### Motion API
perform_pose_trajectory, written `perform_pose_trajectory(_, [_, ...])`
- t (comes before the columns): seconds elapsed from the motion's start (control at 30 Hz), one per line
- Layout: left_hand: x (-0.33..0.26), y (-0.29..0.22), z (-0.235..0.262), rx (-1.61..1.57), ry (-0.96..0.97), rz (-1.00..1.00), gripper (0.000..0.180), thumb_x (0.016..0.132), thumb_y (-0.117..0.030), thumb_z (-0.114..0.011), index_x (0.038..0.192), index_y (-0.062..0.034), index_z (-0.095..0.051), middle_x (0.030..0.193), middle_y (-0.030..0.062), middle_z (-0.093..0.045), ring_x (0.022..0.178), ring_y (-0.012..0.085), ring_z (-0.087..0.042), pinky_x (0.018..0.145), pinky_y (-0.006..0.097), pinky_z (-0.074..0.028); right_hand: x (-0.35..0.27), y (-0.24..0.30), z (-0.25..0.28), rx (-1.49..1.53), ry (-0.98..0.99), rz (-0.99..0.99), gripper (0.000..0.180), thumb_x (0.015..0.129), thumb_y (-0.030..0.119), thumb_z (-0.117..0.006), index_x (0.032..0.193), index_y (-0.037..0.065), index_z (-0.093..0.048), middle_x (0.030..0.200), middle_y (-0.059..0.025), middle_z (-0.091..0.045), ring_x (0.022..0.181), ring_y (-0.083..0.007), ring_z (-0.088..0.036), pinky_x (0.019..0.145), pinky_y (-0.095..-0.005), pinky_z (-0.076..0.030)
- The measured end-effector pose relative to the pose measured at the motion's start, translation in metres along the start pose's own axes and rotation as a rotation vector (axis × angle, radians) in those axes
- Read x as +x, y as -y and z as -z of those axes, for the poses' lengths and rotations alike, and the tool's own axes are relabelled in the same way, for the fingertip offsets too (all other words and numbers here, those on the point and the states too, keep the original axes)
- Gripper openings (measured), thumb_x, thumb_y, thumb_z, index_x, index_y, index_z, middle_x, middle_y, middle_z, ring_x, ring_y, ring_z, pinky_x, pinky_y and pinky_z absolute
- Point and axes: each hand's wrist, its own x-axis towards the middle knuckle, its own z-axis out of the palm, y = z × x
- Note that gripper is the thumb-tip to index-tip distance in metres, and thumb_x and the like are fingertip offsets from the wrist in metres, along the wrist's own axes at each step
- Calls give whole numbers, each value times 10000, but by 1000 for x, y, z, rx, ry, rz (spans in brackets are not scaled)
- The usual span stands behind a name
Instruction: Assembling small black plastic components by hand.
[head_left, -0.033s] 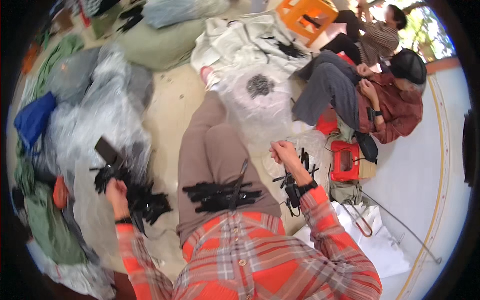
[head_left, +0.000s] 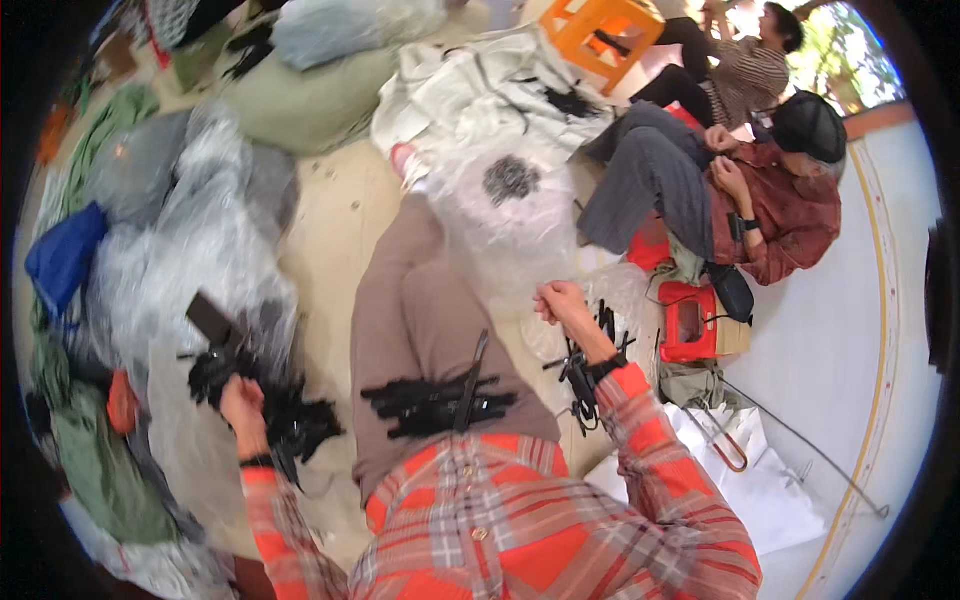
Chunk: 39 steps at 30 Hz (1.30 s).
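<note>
In the head view, our left hand point(head_left: 242, 403) is at the near edge of a pile of black strips point(head_left: 305, 425) on the left, its fingers curled in; we cannot tell whether it grips any of them. A dark flat piece point(head_left: 213, 320) lies just beyond that pile. Our right hand point(head_left: 562, 300) is raised on the right with its fingers drawn narrow together, and we cannot make out anything between them. Near its wrist, on the right, lies a loose bunch of black strips point(head_left: 580, 385). More strips lie crosswise in a stack point(head_left: 420, 405) on our lap, between the two hands, with one longer strip point(head_left: 476, 362) over them pointing to the far side.

Farther off, past our knees, we see a small dark heap point(head_left: 511, 178) on clear plastic point(head_left: 500, 240), and beyond it a white cloth point(head_left: 430, 85) near an orange stool point(head_left: 645, 25). On the far right a person in a dark red shirt point(head_left: 805, 215) sits with both hands raised close together. To the left, clear plastic sheeting point(head_left: 205, 230) covers grey bundles, with a blue bag point(head_left: 67, 255) beside it
</note>
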Motion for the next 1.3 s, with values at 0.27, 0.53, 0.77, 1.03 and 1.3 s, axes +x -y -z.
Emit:
perform_pose_trajectory(0.27, [-78,49,-12,142,-59,310,118,757,-245,-530,753,-129,-509,631,14,-519,553,167,-503,501,295,-419,209,5,9,-237,-344,344,150,765,94,-529,866,-15,-555,670,-132,-579,575,-236,-572,513,-324,-453])
perform_pose_trajectory(0.53, [-131,14,-98,112,69,413,162,801,-155,-587,672,-70,-537,540,-24,-439,471,83,-386,439,235,-323,277,27,-2,-462,-550,469,115,771,87,-486,858,13,-497,816,-229,-537,763,-380,-527,658,-468,-426])
perform_pose_trajectory(0.77, [-150,12,-80,509,156,144,160,816,-104,-541,668,-58,-502,582,23,-443,523,147,-406,492,302,-372,232,41,-33,-719,-484,672,152,802,73,-412,922,28,-494,891,-206,-532,779,-371,-539,671,-468,-453])
perform_pose_trajectory(1.03, [-153,2,-93,302,127,139,117,833,-114,-522,738,-49,-547,598,35,-504,516,143,-471,479,274,-397,228,41,-7,-971,-463,636,140,806,97,-448,932,57,-493,910,-211,-532,842,-360,-555,682,-444,-469])
perform_pose_trajectory(1.3, [-173,-3,-70,277,29,62,112,822,-103,-534,736,-35,-559,598,39,-507,504,147,-481,461,263,-395,223,19,-6,-804,-518,725,103,786,59,-463,821,-26,-509,721,-201,-581,663,-326,-611,577,-409,-494])
